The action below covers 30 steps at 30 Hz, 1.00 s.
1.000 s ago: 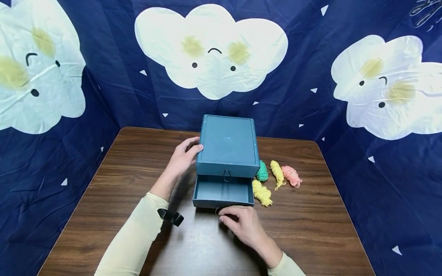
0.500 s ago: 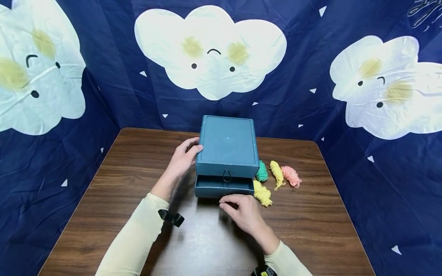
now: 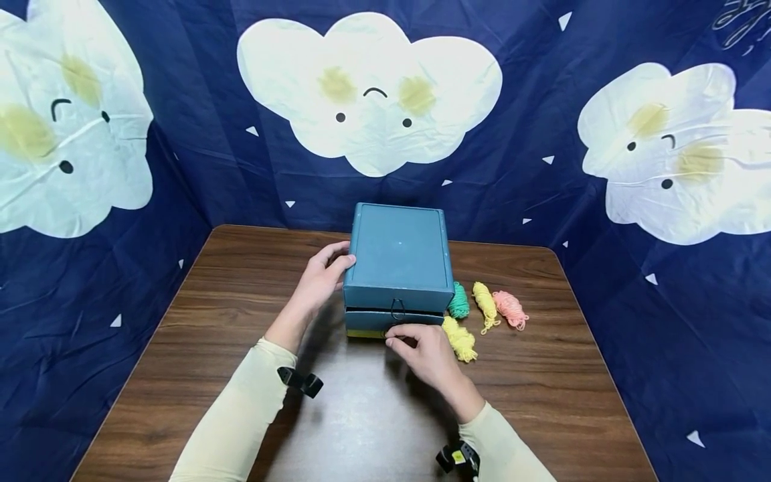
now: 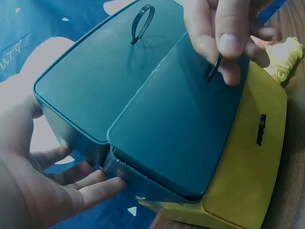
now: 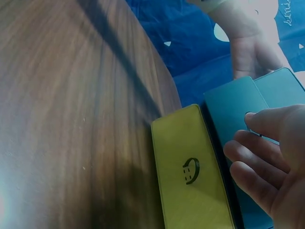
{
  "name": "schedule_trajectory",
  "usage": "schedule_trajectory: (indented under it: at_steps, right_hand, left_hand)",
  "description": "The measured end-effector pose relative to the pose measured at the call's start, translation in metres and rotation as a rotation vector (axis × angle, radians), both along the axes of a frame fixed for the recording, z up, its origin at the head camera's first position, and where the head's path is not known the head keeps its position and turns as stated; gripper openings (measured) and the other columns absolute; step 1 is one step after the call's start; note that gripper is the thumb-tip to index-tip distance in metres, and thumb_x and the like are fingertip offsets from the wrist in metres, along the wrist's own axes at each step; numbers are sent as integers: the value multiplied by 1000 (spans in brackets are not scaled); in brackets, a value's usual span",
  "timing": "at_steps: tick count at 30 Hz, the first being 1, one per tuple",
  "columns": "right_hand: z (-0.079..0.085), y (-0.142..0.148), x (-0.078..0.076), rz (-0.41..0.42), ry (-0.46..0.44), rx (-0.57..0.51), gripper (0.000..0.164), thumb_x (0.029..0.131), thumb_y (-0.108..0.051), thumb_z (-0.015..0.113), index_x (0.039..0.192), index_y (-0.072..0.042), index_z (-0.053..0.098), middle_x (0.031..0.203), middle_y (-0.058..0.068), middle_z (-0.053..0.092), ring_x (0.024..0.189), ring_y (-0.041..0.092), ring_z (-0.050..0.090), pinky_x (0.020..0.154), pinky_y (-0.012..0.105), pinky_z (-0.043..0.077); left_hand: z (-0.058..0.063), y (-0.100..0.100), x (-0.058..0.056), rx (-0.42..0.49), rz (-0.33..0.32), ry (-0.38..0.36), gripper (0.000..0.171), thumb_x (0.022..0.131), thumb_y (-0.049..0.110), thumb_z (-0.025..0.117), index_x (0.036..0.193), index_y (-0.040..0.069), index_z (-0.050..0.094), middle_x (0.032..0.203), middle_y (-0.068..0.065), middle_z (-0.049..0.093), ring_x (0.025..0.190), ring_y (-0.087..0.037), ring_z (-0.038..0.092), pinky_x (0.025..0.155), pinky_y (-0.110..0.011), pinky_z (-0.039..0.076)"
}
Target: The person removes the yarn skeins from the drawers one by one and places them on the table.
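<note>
A small drawer box with a blue-green top stands at the back middle of the table. Its middle drawer, blue-green too, sticks out slightly beyond the upper drawer front. Below is a yellow drawer front with a black loop pull. My right hand pinches the middle drawer's black loop pull between thumb and fingers. Against the box's left side, my left hand rests with fairly straight fingers, its thumb at the top edge.
Right of the box lie yarn bundles: a green one, a yellow one, a pink one and another yellow one nearer the front. Dark blue cloth with clouds hangs behind the wooden table.
The middle drawer has slid back into the box, from well pulled out to nearly flush. My right hand has moved away from me with its pull, and the yellow front below has come into sight.
</note>
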State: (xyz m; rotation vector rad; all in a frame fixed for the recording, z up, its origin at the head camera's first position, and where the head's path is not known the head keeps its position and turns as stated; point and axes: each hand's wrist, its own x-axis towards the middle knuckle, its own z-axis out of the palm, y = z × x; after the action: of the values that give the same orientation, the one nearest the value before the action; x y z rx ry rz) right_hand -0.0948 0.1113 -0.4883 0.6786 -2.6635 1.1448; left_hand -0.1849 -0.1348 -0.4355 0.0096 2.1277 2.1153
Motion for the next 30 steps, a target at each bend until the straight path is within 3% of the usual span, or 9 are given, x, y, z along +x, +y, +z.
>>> schedule_trajectory:
  at_steps: [11,19,30]
  right_hand:
    - [-4,0,-13,8,-41,14,8,92,-23,78,96,-19,83,92,-13,78,71,1,59,66,21,51]
    - [-8,-1,-17,-11,-36,32,5,89,-20,80,94,-22,82,91,-14,78,72,0,61,69,25,53]
    - [-9,-3,-19,-31,-68,44,7,90,-22,80,96,-19,83,93,-13,78,91,7,72,80,32,58]
  left_hand:
    - [-1,1,0,-4,8,-2,52,101,32,62,148,15,52,141,-11,55,125,-27,58,103,-50,53]
    - [1,1,-1,-1,9,-9,52,101,30,62,149,15,51,143,-10,54,126,-26,58,104,-50,52]
    - [-1,1,-1,14,8,-9,53,102,29,60,151,13,49,144,-13,53,125,-26,57,103,-48,53]
